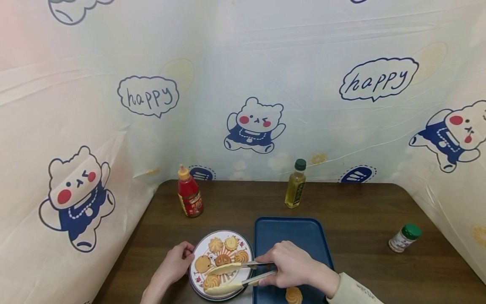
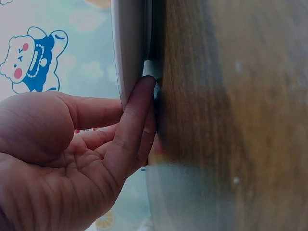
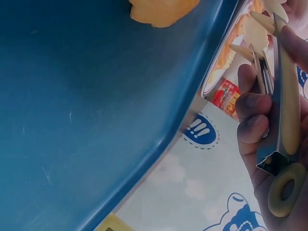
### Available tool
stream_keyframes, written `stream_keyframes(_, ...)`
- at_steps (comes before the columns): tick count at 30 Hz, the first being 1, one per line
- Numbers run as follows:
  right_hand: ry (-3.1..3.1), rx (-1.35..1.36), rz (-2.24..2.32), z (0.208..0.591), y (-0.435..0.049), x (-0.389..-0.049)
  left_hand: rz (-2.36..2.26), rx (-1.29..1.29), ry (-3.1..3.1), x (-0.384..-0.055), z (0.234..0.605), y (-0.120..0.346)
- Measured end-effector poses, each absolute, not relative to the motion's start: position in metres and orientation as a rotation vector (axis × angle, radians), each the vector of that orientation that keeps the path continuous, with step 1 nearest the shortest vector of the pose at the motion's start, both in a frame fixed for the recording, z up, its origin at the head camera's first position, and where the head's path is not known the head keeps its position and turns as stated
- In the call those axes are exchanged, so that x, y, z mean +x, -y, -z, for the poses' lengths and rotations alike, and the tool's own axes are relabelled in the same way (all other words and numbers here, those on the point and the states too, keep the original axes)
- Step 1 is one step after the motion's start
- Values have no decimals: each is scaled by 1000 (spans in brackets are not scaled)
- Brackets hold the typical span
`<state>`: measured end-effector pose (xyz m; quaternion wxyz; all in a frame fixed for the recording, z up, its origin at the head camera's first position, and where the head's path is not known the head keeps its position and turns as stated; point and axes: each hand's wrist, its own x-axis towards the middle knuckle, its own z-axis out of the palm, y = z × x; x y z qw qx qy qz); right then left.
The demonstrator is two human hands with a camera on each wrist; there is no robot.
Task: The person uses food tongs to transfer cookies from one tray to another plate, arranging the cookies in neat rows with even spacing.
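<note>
My left hand (image 1: 174, 265) pinches the left rim of a round patterned plate (image 1: 197, 283). In the left wrist view the fingers (image 2: 126, 139) of that hand reach under the plate's edge (image 2: 130, 53). Several cookies (image 1: 215, 245) lie on the plate. My right hand (image 1: 290, 266) grips a pair of tongs (image 1: 262, 277), whose pale yellow tips spread apart over the plate's lower half. A swirled cookie (image 1: 211, 281) shows between those tips. Another swirled cookie (image 1: 294, 295) lies on the blue tray (image 1: 290, 230), under my right forearm.
Behind the plate stands a red sauce bottle (image 1: 190, 196) with a yellow cap. An oil bottle (image 1: 295, 185) is behind the tray. A small green-capped shaker (image 1: 404, 238) stands at the right of the wooden table (image 1: 364, 211). A printed cloth (image 1: 311, 122) surrounds the table.
</note>
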<state>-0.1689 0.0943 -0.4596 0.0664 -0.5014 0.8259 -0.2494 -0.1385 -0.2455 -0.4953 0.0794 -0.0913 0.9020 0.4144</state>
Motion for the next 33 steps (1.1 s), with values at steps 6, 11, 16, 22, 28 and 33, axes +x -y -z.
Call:
stream_keyframes(6,-2491,-1509,734,461,-94,-168,-1242,-268,-2704,-138,495,246)
stream_keyframes(11,-2498,-1510,723,461,-94,-168,-1230,-273,-2701,-138,495,246)
stream_keyframes(16,-2501,-1506,723,461,-94,-168,-1236,-276,-2697,-138,496,246)
stream_keyframes(22,-2511,-1499,717,460,-94,-167,-1233,-274,-2698,-139,496,246)
stream_keyframes(28,-2519,-1496,717,460,-94,-167,-1219,-271,-2704,-139,496,246)
stream_keyframes(33,-2529,-1501,722,459,-95,-167,-1223,-269,-2705,-139,496,246)
